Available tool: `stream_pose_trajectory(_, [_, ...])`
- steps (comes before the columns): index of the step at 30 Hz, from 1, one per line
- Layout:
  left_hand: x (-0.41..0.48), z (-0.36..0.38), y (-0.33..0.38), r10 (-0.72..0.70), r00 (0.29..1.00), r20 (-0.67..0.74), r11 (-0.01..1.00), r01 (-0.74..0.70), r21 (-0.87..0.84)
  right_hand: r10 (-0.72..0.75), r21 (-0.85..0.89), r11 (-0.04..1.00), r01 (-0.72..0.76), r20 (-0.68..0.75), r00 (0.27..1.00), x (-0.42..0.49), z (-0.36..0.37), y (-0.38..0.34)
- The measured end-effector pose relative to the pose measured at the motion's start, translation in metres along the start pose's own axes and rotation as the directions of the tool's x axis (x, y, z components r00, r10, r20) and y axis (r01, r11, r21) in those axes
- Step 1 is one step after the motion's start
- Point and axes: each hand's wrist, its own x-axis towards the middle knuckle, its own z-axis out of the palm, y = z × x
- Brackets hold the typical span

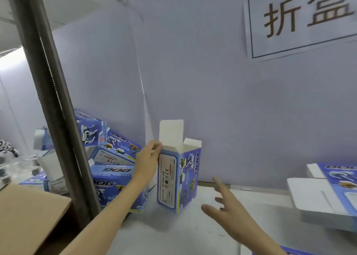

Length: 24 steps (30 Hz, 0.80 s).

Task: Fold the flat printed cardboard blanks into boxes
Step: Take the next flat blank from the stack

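Note:
A blue printed box (178,179) stands upright on the white table (183,233), its top flaps open and white inside. My left hand (147,159) grips the box's upper left edge. My right hand (229,206) hovers to the right of the box with fingers spread, touching nothing. A stack of flat printed blanks (328,193) lies at the right edge of the table.
Several folded blue boxes (114,158) are piled at the left behind a slanted metal post (56,100). A brown cardboard carton (29,216) sits at the lower left. A grey partition wall with a paper sign (301,21) closes the back.

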Motion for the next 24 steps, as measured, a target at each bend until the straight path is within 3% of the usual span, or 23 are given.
stream_pose_trajectory(2, [-0.006, -0.012, 0.02, -0.1, 0.991, 0.087, 0.916, 0.126, -0.38, 0.022, 0.191, 0.982, -0.009, -0.069, 0.997, 0.002, -0.011, 0.003])
stream_pose_trajectory(3, [-0.01, -0.014, 0.03, -0.113, 0.984, 0.141, 0.84, 0.17, -0.515, 0.034, 0.34, 0.94, -0.02, -0.035, 0.999, 0.001, -0.015, 0.002])
stream_pose_trajectory(5, [-0.021, -0.014, 0.049, -0.123, 0.977, 0.175, 0.666, 0.212, -0.715, 0.023, 0.563, 0.822, -0.086, 0.118, 0.993, -0.002, -0.016, -0.003])
stream_pose_trajectory(7, [-0.032, -0.013, 0.061, -0.16, 0.966, 0.205, 0.535, 0.259, -0.804, 0.002, 0.636, 0.761, -0.127, 0.194, 0.981, 0.0, -0.012, -0.005])
stream_pose_trajectory(9, [-0.042, -0.016, 0.067, -0.203, 0.903, 0.38, 0.537, 0.427, -0.728, 0.007, 0.688, 0.723, -0.072, 0.097, 0.995, 0.002, -0.006, -0.007])
stream_pose_trajectory(11, [-0.056, -0.02, 0.064, -0.21, 0.763, 0.611, 0.694, 0.557, -0.456, 0.052, 0.721, 0.692, -0.016, -0.027, 0.998, 0.007, -0.008, -0.012])
stream_pose_trajectory(13, [-0.076, -0.021, 0.061, -0.236, 0.64, 0.731, 0.848, 0.504, -0.167, 0.083, 0.729, 0.685, -0.011, -0.063, 0.995, 0.012, -0.014, -0.019])
stream_pose_trajectory(15, [-0.083, -0.018, 0.063, -0.278, 0.649, 0.708, 0.838, 0.524, -0.152, 0.067, 0.696, 0.718, -0.031, -0.024, 0.997, 0.014, -0.019, -0.026])
stream_pose_trajectory(17, [-0.067, -0.025, 0.067, -0.373, 0.706, 0.602, 0.655, 0.66, -0.368, 0.04, 0.67, 0.741, -0.041, 0.017, 0.999, 0.01, -0.022, -0.035])
stream_pose_trajectory(19, [-0.03, -0.039, 0.072, -0.501, 0.742, 0.446, 0.446, 0.663, -0.602, 0.035, 0.629, 0.775, -0.055, 0.045, 0.998, 0.006, -0.024, -0.039])
stream_pose_trajectory(22, [0.046, -0.075, 0.082, -0.543, 0.807, 0.232, 0.224, 0.406, -0.886, 0.019, 0.591, 0.803, -0.077, 0.104, 0.994, -0.003, -0.021, -0.036])
stream_pose_trajectory(24, [0.087, -0.093, 0.087, -0.534, 0.837, 0.124, 0.144, 0.234, -0.961, 0.008, 0.577, 0.813, -0.084, 0.133, 0.991, -0.01, -0.018, -0.031])
